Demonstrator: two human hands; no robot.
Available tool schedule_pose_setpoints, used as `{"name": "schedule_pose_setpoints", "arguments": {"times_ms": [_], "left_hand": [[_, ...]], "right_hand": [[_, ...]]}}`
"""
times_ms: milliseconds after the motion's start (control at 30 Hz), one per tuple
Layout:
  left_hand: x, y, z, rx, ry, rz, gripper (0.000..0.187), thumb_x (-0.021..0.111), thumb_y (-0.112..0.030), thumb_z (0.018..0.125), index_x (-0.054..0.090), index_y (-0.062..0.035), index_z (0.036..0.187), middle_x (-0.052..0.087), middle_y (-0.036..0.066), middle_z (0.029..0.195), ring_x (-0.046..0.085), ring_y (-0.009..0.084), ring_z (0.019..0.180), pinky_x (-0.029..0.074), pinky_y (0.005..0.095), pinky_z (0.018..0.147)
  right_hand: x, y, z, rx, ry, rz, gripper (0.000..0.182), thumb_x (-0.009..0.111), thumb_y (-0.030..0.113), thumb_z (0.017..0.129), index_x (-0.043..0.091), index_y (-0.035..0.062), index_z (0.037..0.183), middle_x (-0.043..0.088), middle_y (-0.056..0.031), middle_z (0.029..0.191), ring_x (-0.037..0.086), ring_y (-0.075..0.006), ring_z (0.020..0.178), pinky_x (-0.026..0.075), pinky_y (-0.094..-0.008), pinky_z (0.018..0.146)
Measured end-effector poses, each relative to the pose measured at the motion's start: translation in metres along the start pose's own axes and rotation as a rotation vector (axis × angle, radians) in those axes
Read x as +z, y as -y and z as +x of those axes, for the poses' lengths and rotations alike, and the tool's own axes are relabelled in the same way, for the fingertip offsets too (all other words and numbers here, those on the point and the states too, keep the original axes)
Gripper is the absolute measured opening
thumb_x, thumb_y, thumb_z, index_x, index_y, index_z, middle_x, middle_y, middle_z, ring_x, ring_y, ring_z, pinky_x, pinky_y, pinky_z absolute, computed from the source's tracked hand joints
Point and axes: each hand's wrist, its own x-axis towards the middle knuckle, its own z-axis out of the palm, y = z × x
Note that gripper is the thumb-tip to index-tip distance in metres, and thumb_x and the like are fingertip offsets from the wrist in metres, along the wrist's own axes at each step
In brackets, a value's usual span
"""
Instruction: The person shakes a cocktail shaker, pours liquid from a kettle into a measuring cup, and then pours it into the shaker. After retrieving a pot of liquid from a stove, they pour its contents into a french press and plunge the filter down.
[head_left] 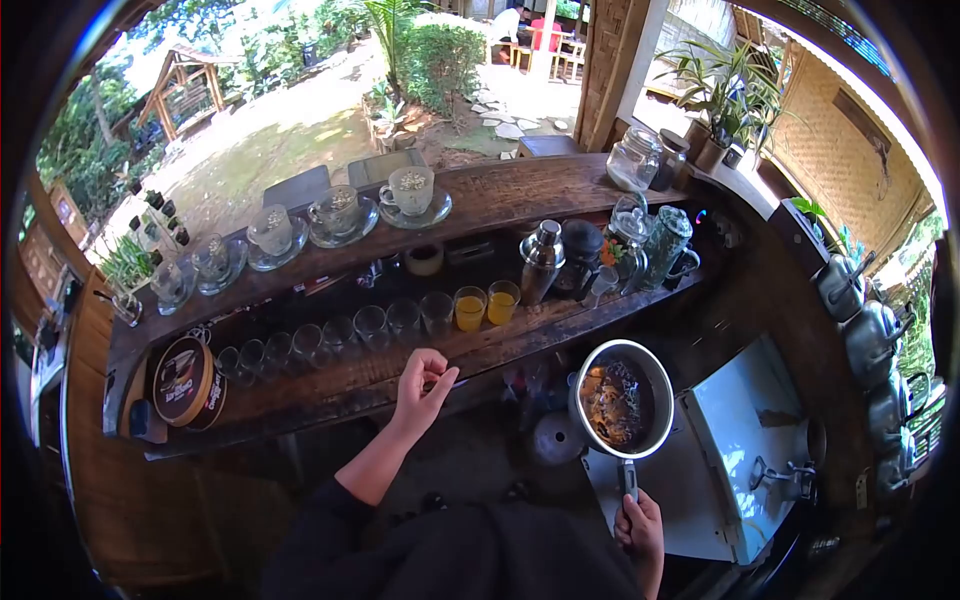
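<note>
- Progress: two glasses [485,306] are holding yellow liquid; the glass row [370,326] beside them is showing none. Cups [410,190] on saucers are carrying pale pieces.
- Pot [657,398]: hanging level in front of the desk [330,390], containing dark liquid with brown matter; no pouring is showing.
- Right hand [640,524]: closing firmly around the pot's handle.
- Left hand [424,388]: hovering near the desk's edge, half open, fingers curling loosely, gripping nothing visible.
</note>
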Motion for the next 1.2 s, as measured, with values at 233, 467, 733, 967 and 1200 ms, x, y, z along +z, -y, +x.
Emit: {"name": "schedule_pose_setpoints", "arguments": {"times_ms": [233, 467, 733, 967, 1200], "left_hand": [[0.073, -0.017, 0.087, 0.098, -0.009, 0.267, 0.046, 0.070, -0.016, 0.076, 0.045, -0.0105, 0.115, 0.049, 0.003, 0.107, 0.047, 0.0132, 0.094, 0.041, 0.0274, 0.075], [0.144, 0.006, 0.172, 0.108, 0.056, 0.698, 0.094, 0.076, -0.029, 0.067, 0.019, -0.0047, 0.137, 0.033, 0.022, 0.131, 0.034, 0.0361, 0.123, 0.030, 0.0444, 0.103], [0.158, 0.047, 0.210, -0.014, 0.026, 0.701, 0.106, 0.083, -0.030, 0.056, 0.018, -0.0035, 0.136, 0.041, 0.022, 0.123, 0.044, 0.0351, 0.114, 0.037, 0.0399, 0.097], [0.145, 0.043, 0.219, -0.008, -0.039, 0.706, 0.093, 0.082, -0.024, 0.056, 0.029, -0.0017, 0.129, 0.047, 0.016, 0.105, 0.054, 0.0222, 0.080, 0.047, 0.0333, 0.078], [0.116, 0.036, 0.220, -0.019, -0.076, 0.674, 0.085, 0.082, -0.027, 0.058, 0.034, -0.0015, 0.123, 0.051, 0.017, 0.107, 0.055, 0.0301, 0.098, 0.044, 0.0380, 0.087]], "right_hand": [[-0.037, 0.037, 0.038, 0.022, 0.068, -0.156, 0.015, 0.048, 0.019, 0.093, 0.049, 0.0071, 0.102, 0.040, 0.0015, 0.052, 0.035, -0.0061, 0.037, 0.025, -0.0207, 0.033], [-0.074, 0.071, 0.071, -0.044, 0.152, -0.429, 0.018, 0.054, 0.022, 0.091, 0.052, 0.0035, 0.088, 0.049, 0.0048, 0.066, 0.043, -0.0022, 0.058, 0.035, -0.0193, 0.053], [-0.090, 0.084, 0.094, 0.017, 0.159, -0.359, 0.023, 0.056, 0.021, 0.090, 0.054, -0.0002, 0.101, 0.053, 0.0035, 0.069, 0.048, -0.0033, 0.061, 0.038, -0.0198, 0.056], [-0.090, 0.088, 0.104, 0.024, 0.142, -0.305, 0.023, 0.057, 0.021, 0.090, 0.055, -0.0003, 0.099, 0.054, 0.0034, 0.069, 0.049, -0.0025, 0.062, 0.039, -0.0198, 0.056], [-0.086, 0.094, 0.110, -0.010, 0.127, -0.354, 0.022, 0.058, 0.023, 0.089, 0.054, 0.0020, 0.092, 0.051, 0.0048, 0.067, 0.047, -0.0021, 0.060, 0.036, -0.0193, 0.054]]}}
